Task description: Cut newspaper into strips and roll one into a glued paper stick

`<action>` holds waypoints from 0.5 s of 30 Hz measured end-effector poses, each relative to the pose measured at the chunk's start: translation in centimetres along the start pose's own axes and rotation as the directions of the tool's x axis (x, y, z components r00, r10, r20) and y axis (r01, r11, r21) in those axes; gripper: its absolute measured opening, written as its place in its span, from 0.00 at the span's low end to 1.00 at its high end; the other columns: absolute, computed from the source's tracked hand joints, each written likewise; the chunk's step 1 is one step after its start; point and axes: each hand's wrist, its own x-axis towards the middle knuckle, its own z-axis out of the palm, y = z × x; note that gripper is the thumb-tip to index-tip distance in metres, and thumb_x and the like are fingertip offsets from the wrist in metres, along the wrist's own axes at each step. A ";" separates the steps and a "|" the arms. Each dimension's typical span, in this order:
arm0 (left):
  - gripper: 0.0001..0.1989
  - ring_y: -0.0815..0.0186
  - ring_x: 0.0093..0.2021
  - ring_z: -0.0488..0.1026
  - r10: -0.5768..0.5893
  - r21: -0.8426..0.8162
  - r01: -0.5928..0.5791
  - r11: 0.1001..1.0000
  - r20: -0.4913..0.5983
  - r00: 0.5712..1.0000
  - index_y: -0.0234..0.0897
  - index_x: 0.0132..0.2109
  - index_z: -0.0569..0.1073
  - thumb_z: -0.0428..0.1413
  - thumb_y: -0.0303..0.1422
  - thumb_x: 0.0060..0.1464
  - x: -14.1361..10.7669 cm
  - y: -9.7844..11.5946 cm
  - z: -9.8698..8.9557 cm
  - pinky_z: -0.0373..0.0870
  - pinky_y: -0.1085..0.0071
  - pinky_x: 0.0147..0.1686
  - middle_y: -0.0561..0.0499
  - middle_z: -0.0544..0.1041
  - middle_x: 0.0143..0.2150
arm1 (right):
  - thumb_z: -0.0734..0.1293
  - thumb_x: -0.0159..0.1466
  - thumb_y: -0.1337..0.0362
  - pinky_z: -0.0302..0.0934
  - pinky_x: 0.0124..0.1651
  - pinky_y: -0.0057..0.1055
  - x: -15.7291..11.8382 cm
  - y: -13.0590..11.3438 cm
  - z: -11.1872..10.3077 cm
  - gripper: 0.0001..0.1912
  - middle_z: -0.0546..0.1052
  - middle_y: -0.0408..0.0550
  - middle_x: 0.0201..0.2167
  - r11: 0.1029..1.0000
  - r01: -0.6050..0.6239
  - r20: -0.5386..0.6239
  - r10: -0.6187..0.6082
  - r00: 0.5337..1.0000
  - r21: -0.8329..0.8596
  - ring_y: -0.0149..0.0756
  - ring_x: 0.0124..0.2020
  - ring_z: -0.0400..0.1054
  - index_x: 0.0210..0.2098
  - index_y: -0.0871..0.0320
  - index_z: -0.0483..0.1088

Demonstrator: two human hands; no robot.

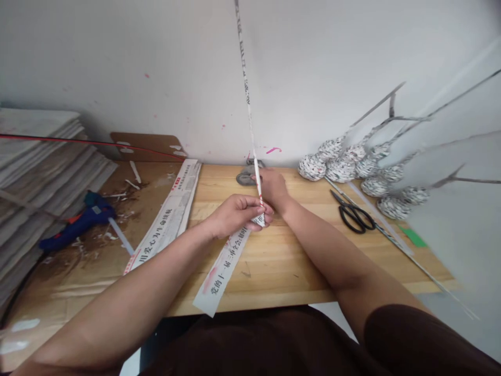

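My left hand [239, 215] is closed in a pinch on the lower end of a thin rolled newspaper tube [250, 117], which stands nearly upright and runs past the top of the view. From under those fingers a flat newspaper strip [223, 274] slants down to the front table edge; it seems to join the tube. My right hand [274, 187] is just beyond the tube, at a crumpled grey cloth [247, 177]. Its fingers are partly hidden behind the tube, so their grip is unclear.
Newspaper strips [166, 219] lie stacked at left, beside a blue glue gun [84, 222] on cardboard. A tall paper stack [43, 172] stands far left. At right are black scissors [356, 216], long thin rods [407, 253] and woven paper gourd shapes [312, 167] against the wall.
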 end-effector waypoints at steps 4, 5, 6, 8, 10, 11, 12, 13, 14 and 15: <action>0.17 0.64 0.39 0.78 -0.027 -0.016 0.026 1.000 -0.060 0.998 0.32 0.43 0.78 0.63 0.41 0.54 0.2 -0.2 -0.3 0.76 0.68 0.39 0.45 0.80 0.37 | 0.69 0.63 0.56 0.57 0.40 0.35 0.2 0.4 -0.6 0.16 0.74 0.53 0.26 0.996 -0.083 -0.026 0.083 0.996 0.022 0.45 0.37 0.69 0.23 0.59 0.71; 0.17 0.64 0.39 0.78 -0.032 -0.018 0.031 0.999 -0.065 0.997 0.32 0.43 0.78 0.63 0.42 0.54 0.2 -0.2 -0.3 0.76 0.68 0.39 0.45 0.80 0.37 | 0.68 0.63 0.55 0.58 0.39 0.35 -0.1 0.4 -1.0 0.17 0.74 0.53 0.26 0.995 -0.091 -0.019 0.092 0.996 0.044 0.44 0.37 0.69 0.23 0.59 0.71; 0.17 0.64 0.39 0.78 -0.036 -0.019 0.035 0.999 -0.063 0.997 0.32 0.43 0.78 0.63 0.42 0.53 0.2 -0.2 -0.3 0.76 0.68 0.39 0.45 0.80 0.37 | 0.66 0.65 0.55 0.58 0.38 0.34 -0.5 0.3 -1.4 0.18 0.75 0.53 0.26 0.993 -0.093 -0.003 0.094 0.996 0.074 0.43 0.36 0.69 0.24 0.60 0.71; 0.17 0.64 0.39 0.78 -0.043 -0.018 0.042 0.999 -0.054 0.998 0.32 0.43 0.79 0.63 0.41 0.53 0.2 -0.1 -0.3 0.76 0.67 0.40 0.45 0.80 0.37 | 0.61 0.69 0.56 0.60 0.36 0.32 -1.8 -0.3 -2.3 0.18 0.76 0.52 0.29 0.985 -0.090 0.042 0.084 0.996 0.148 0.38 0.34 0.70 0.31 0.61 0.74; 0.16 0.65 0.38 0.78 -0.046 -0.008 0.046 0.999 -0.050 0.998 0.32 0.43 0.79 0.62 0.41 0.54 0.1 0.0 -0.2 0.76 0.66 0.40 0.45 0.80 0.37 | 0.57 0.71 0.56 0.62 0.33 0.29 -3.7 -1.1 -3.4 0.19 0.77 0.49 0.31 0.963 -0.092 0.131 0.060 0.990 0.255 0.33 0.30 0.70 0.43 0.60 0.75; 0.16 0.65 0.38 0.77 -0.044 0.002 0.044 0.999 -0.045 0.998 0.32 0.43 0.79 0.62 0.41 0.54 0.1 0.0 -0.1 0.76 0.66 0.40 0.45 0.80 0.37 | 0.57 0.71 0.54 0.62 0.31 0.27 -4.7 -1.6 -3.9 0.20 0.77 0.48 0.31 0.939 -0.097 0.211 0.027 0.977 0.331 0.31 0.29 0.71 0.46 0.59 0.74; 0.15 0.65 0.38 0.77 -0.038 0.017 0.039 0.999 -0.033 0.999 0.33 0.43 0.79 0.62 0.40 0.54 0.1 0.0 0.0 0.76 0.66 0.40 0.46 0.80 0.38 | 0.59 0.70 0.51 0.63 0.30 0.27 -5.6 -2.0 -4.4 0.21 0.76 0.47 0.30 0.851 -0.154 0.366 -0.048 0.930 0.502 0.31 0.28 0.71 0.48 0.60 0.74; 0.15 0.65 0.39 0.77 -0.031 0.034 0.032 0.999 -0.018 0.999 0.33 0.43 0.79 0.61 0.40 0.55 0.1 0.0 0.0 0.76 0.66 0.40 0.46 0.80 0.38 | 0.60 0.69 0.48 0.64 0.30 0.28 -6.5 -2.4 -4.8 0.24 0.74 0.45 0.27 0.754 -0.219 0.454 -0.116 0.883 0.619 0.31 0.26 0.70 0.49 0.61 0.74; 0.14 0.64 0.39 0.77 -0.024 0.050 0.024 0.998 -0.004 1.000 0.34 0.43 0.79 0.61 0.40 0.55 0.0 -0.1 0.1 0.76 0.66 0.39 0.46 0.80 0.39 | 0.62 0.68 0.47 0.65 0.31 0.28 -7.2 -2.7 -5.2 0.24 0.73 0.43 0.25 0.676 -0.272 0.494 -0.155 0.856 0.685 0.30 0.26 0.69 0.48 0.62 0.74; 0.14 0.64 0.40 0.77 -0.020 0.061 0.020 0.998 0.006 1.000 0.34 0.43 0.79 0.61 0.40 0.55 0.0 -0.1 0.1 0.76 0.66 0.39 0.46 0.80 0.39 | 0.65 0.66 0.48 0.65 0.31 0.28 -7.7 -2.9 -5.5 0.23 0.72 0.41 0.24 0.612 -0.312 0.510 -0.175 0.842 0.726 0.29 0.25 0.69 0.49 0.61 0.74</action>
